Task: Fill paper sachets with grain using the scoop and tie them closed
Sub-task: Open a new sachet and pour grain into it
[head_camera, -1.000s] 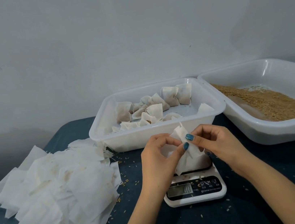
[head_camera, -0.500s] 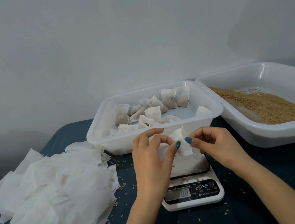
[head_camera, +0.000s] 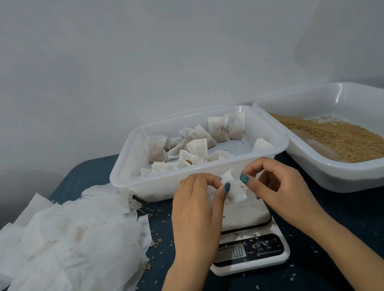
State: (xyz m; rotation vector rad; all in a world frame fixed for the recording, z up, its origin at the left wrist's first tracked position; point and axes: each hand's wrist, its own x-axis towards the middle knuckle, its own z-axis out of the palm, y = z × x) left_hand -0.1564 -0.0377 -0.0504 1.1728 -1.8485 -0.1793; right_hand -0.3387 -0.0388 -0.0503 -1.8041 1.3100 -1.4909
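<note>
A small white paper sachet hangs between my two hands above the kitchen scale. My left hand pinches its left side with thumb and fingertips. My right hand pinches its upper right corner, fingers curled. Behind them stands a white tray holding several filled sachets. A second white tray at the right holds brown grain. No scoop is visible.
A large heap of empty paper sachets covers the left of the dark blue table. Loose grains lie scattered on the cloth around the scale. A pale wall rises behind the trays.
Both hands have lifted the sachet a little up and away from the scale platform, toward the front wall of the tray of filled sachets. The sachet looks more gathered.
</note>
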